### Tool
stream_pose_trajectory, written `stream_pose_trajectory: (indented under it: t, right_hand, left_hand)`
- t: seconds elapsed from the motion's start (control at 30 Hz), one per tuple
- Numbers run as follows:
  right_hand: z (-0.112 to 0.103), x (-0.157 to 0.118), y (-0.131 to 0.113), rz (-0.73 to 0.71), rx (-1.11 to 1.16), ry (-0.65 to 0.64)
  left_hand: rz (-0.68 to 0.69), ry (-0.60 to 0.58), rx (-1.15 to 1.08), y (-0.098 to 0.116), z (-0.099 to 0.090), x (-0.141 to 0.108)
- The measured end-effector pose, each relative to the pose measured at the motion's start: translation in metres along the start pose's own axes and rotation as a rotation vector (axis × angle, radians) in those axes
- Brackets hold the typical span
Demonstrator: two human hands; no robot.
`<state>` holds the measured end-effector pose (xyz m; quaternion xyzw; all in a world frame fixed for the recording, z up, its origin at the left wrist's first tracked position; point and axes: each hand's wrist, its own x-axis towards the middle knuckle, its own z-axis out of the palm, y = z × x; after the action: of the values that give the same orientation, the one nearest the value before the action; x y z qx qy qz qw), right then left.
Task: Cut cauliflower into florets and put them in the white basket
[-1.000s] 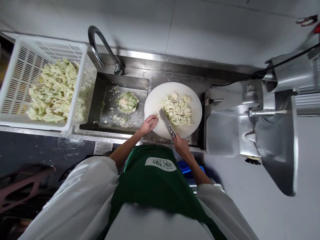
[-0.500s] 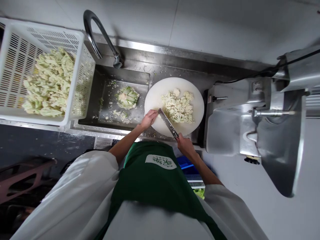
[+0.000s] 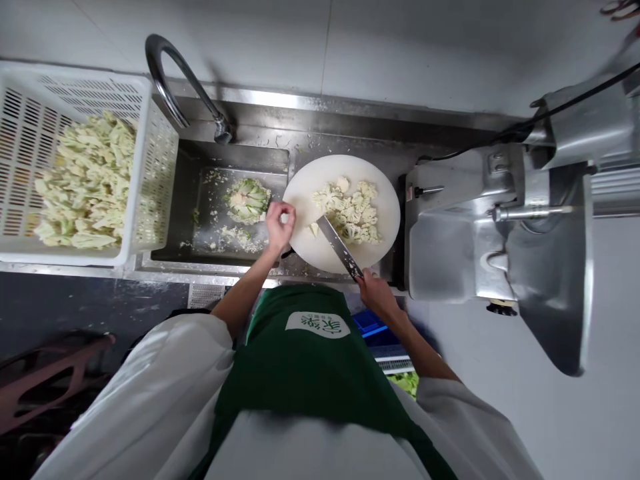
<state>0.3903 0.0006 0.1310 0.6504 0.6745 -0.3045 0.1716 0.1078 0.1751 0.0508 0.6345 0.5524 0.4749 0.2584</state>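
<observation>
My right hand (image 3: pixel 376 292) grips the handle of a knife (image 3: pixel 341 248), whose blade lies slanted over the round white cutting board (image 3: pixel 305 190). Cut cauliflower pieces (image 3: pixel 353 210) are heaped on the board beyond the blade, and a small loose piece (image 3: pixel 314 229) lies left of its tip. Just off the board's left edge is my left hand (image 3: pixel 281 223), its thumb and forefinger curled together; what they hold, if anything, is too small to name. A cauliflower head (image 3: pixel 247 201) with green stalks rests in the steel sink (image 3: pixel 175 200), beside my left hand.
A white basket (image 3: pixel 131 200) holding many cauliflower florets (image 3: pixel 90 180) stands at the left. The faucet (image 3: pixel 193 80) curves over the sink's back. A metal slicing machine (image 3: pixel 443 257) stands right of the board. Below the counter, blue and white crates (image 3: pixel 373 327) show at my right.
My left hand has moved left, off the board and away from the knife tip. A small piece now shows beside the blade. The whole view has shifted slightly.
</observation>
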Motion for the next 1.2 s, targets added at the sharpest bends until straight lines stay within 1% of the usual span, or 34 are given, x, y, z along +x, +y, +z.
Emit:
stream_pose_trajectory:
  t: [0.03,0.07,0.13,0.17,0.2,0.23,0.27,0.3,0.33,0.37,0.43,0.5,0.53,0.6,0.67,0.73,0.8,0.87,0.97,1.03,1.2]
  right_hand:
    - [0.001,-0.007,0.004,-0.013,-0.013,-0.017]
    - [0.003,-0.012,0.006,-0.032,-0.025,-0.042]
    - [0.006,-0.015,0.002,-0.073,-0.042,-0.098]
    - [0.008,-0.014,-0.003,-0.088,-0.043,-0.117]
    - [0.01,-0.011,-0.009,-0.096,-0.038,-0.13]
    - [0.011,-0.006,-0.015,-0.099,-0.03,-0.135]
    - [0.013,-0.002,-0.021,-0.1,-0.019,-0.134]
    - [0.014,0.003,-0.026,-0.096,-0.008,-0.129]
    - [0.015,0.007,-0.029,-0.092,0.003,-0.124]
    - [0.015,0.01,-0.031,-0.089,0.015,-0.119]
    - [0.016,0.015,-0.031,-0.077,0.042,-0.1]
    - [0.017,0.018,-0.027,-0.049,0.076,-0.07]
    - [0.018,0.019,-0.025,-0.029,0.093,-0.052]
    - [0.019,0.021,-0.021,0.021,0.115,-0.023]
    - [0.02,0.024,-0.02,0.052,0.122,-0.008]
    - [0.02,0.025,-0.023,0.064,0.112,-0.005]
    - [0.019,0.023,-0.028,0.067,0.093,-0.011]
    - [0.019,0.02,-0.034,0.081,0.076,-0.017]
    - [0.019,0.012,-0.045,0.095,0.08,-0.016]
    - [0.02,0.009,-0.049,0.079,0.096,-0.014]
    - [0.021,0.008,-0.05,0.04,0.116,-0.038]
  left_hand:
    - [-0.039,-0.062,0.0,0.004,0.004,0.014]
    - [-0.06,-0.196,-0.003,0.009,0.011,0.026]
    - [-0.058,-0.548,0.018,0.017,0.031,0.047]
    - [-0.055,-0.699,0.058,0.022,0.042,0.054]
    - [-0.056,-0.803,0.114,0.026,0.052,0.059]
    - [-0.062,-0.863,0.175,0.03,0.06,0.063]
    - [-0.074,-0.887,0.227,0.033,0.064,0.064]
    - [-0.085,-0.884,0.26,0.036,0.064,0.065]
    - [-0.084,-0.86,0.268,0.038,0.061,0.064]
    - [-0.065,-0.812,0.254,0.039,0.053,0.063]
    - [0.018,-0.67,0.203,0.037,0.031,0.058]
    - [0.126,-0.512,0.189,0.03,0.008,0.047]
    - [0.161,-0.452,0.207,0.025,-0.002,0.039]
    - [0.177,-0.382,0.265,0.009,-0.013,0.018]
    - [0.165,-0.379,0.284,-0.008,-0.013,-0.008]
    - [0.168,-0.416,0.226,-0.022,-0.008,-0.032]
    - [0.18,-0.428,0.141,-0.03,-0.003,-0.052]
    - [0.153,-0.381,0.088,-0.03,0.0,-0.066]
    - [0.052,-0.268,0.084,-0.026,0.003,-0.075]
    - [0.002,-0.217,0.086,-0.025,0.006,-0.078]
    - [-0.006,-0.196,0.065,-0.027,0.01,-0.079]
